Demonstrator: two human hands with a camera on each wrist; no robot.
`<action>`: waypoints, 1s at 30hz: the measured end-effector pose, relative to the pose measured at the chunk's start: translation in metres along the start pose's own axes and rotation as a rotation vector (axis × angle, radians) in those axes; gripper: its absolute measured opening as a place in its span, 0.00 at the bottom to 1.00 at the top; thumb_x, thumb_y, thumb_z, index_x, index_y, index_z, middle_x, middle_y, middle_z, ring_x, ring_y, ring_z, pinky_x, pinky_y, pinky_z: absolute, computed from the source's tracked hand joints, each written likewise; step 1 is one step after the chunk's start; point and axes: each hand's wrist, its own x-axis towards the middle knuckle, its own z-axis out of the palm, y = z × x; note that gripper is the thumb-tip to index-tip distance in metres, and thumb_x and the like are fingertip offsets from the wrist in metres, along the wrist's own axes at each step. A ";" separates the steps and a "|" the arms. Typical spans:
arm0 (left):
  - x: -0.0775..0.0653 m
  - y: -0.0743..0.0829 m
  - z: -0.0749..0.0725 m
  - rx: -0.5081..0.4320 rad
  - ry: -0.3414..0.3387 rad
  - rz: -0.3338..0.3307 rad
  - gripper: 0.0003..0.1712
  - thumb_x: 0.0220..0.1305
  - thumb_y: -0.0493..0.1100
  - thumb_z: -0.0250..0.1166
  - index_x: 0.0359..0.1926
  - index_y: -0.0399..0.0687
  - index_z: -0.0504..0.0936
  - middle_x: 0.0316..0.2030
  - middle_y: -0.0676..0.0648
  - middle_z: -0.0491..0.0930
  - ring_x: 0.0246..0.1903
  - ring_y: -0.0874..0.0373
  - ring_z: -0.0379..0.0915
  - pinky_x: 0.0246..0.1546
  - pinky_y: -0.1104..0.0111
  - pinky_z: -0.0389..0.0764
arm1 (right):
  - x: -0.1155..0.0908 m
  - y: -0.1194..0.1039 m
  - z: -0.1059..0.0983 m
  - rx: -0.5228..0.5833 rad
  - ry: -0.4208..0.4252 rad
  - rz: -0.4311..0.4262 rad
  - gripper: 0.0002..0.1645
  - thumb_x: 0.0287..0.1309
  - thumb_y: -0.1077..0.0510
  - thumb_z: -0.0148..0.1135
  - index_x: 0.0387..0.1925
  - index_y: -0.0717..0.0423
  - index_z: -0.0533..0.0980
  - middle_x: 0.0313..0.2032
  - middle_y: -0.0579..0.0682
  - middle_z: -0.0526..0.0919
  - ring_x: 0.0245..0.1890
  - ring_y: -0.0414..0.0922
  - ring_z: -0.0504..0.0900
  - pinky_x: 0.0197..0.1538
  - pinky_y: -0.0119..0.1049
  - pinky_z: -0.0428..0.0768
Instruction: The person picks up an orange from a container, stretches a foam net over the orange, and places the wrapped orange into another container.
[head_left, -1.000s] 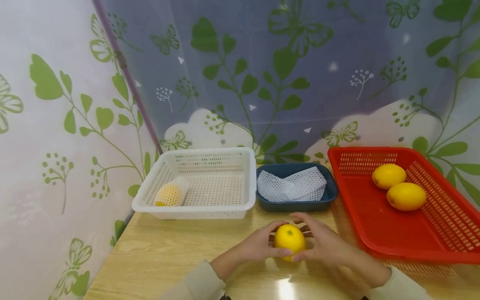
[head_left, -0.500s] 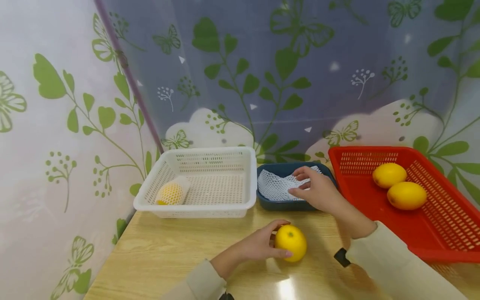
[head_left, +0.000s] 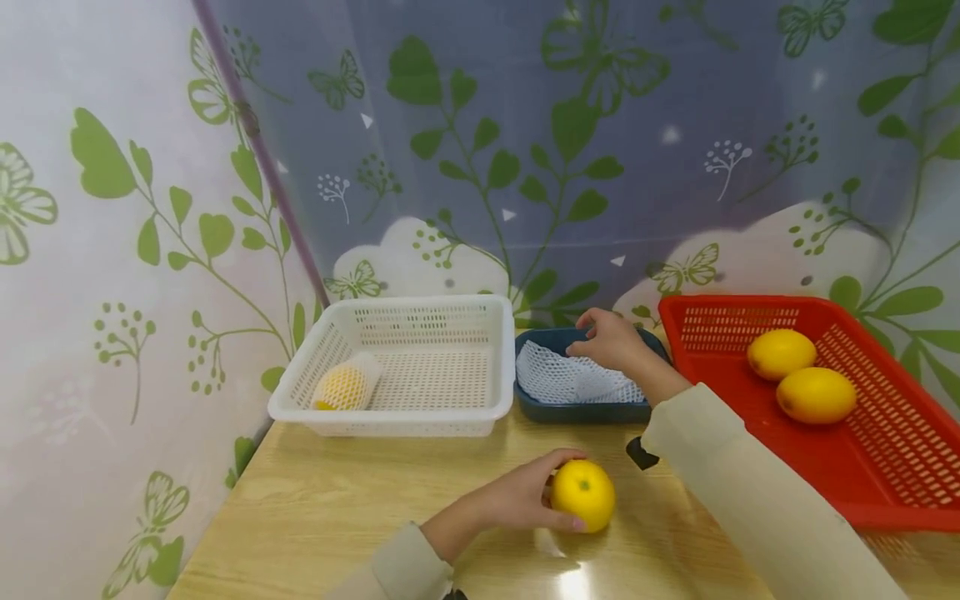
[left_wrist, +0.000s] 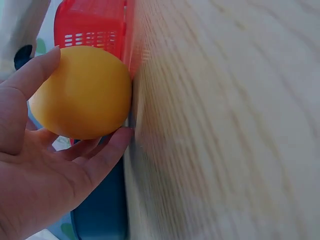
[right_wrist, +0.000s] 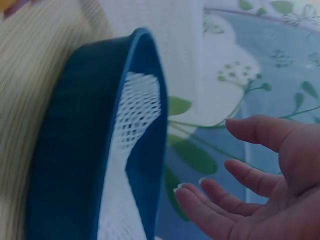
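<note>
A yellow, lemon-like fruit [head_left: 583,497] stands on the wooden table with its stem end up. My left hand [head_left: 517,498] grips it from the left, thumb in front and fingers behind; the left wrist view shows the fruit [left_wrist: 82,95] between thumb and fingers. Behind it sits a dark blue tub [head_left: 585,413] holding white foam net sleeves [head_left: 546,377]. Over this tub hovers my right hand [head_left: 613,343], its fingers spread. In the right wrist view the right hand [right_wrist: 265,182] is apart from the net sleeves [right_wrist: 137,107], holding nothing.
At the left is a white basket [head_left: 390,427] with one netted yellow fruit [head_left: 342,388] inside. On the right, a red basket [head_left: 738,454] holds two yellow fruits [head_left: 816,396]. A patterned curtain [head_left: 465,167] hangs right behind the containers.
My right hand let go of the fruit, moved up to the blue tub, and now hovers farther back over it. My left hand stays on the fruit.
</note>
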 end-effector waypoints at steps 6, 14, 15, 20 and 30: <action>-0.001 0.000 0.001 0.006 0.002 -0.011 0.42 0.60 0.43 0.70 0.71 0.49 0.59 0.64 0.52 0.65 0.57 0.62 0.66 0.51 0.75 0.74 | 0.016 0.005 0.011 -0.052 -0.049 0.054 0.32 0.62 0.53 0.63 0.62 0.62 0.65 0.61 0.66 0.70 0.50 0.58 0.75 0.45 0.49 0.77; -0.001 0.001 0.002 0.027 0.009 0.012 0.44 0.59 0.42 0.71 0.71 0.47 0.58 0.64 0.50 0.65 0.56 0.64 0.66 0.50 0.75 0.74 | 0.028 0.015 0.021 -0.180 -0.072 0.084 0.32 0.61 0.54 0.63 0.62 0.65 0.65 0.59 0.67 0.71 0.53 0.60 0.74 0.48 0.51 0.76; -0.001 0.001 0.002 0.030 0.012 0.012 0.44 0.59 0.42 0.71 0.71 0.47 0.58 0.64 0.50 0.65 0.56 0.64 0.65 0.50 0.75 0.74 | 0.030 0.017 0.023 -0.191 -0.076 0.086 0.32 0.61 0.55 0.63 0.61 0.66 0.65 0.59 0.67 0.71 0.54 0.61 0.73 0.49 0.52 0.76; -0.002 0.005 0.000 0.052 0.016 0.008 0.44 0.59 0.43 0.71 0.71 0.47 0.58 0.65 0.50 0.64 0.57 0.63 0.64 0.51 0.74 0.73 | 0.034 0.028 0.031 -0.206 -0.080 0.101 0.34 0.60 0.56 0.64 0.63 0.68 0.65 0.59 0.68 0.71 0.56 0.63 0.72 0.55 0.55 0.74; -0.004 0.003 0.001 0.043 0.031 -0.008 0.43 0.58 0.42 0.72 0.71 0.48 0.59 0.65 0.49 0.64 0.56 0.63 0.66 0.49 0.76 0.74 | 0.035 0.038 0.046 -0.241 0.030 0.055 0.23 0.58 0.61 0.64 0.52 0.69 0.71 0.49 0.66 0.78 0.46 0.59 0.77 0.49 0.52 0.77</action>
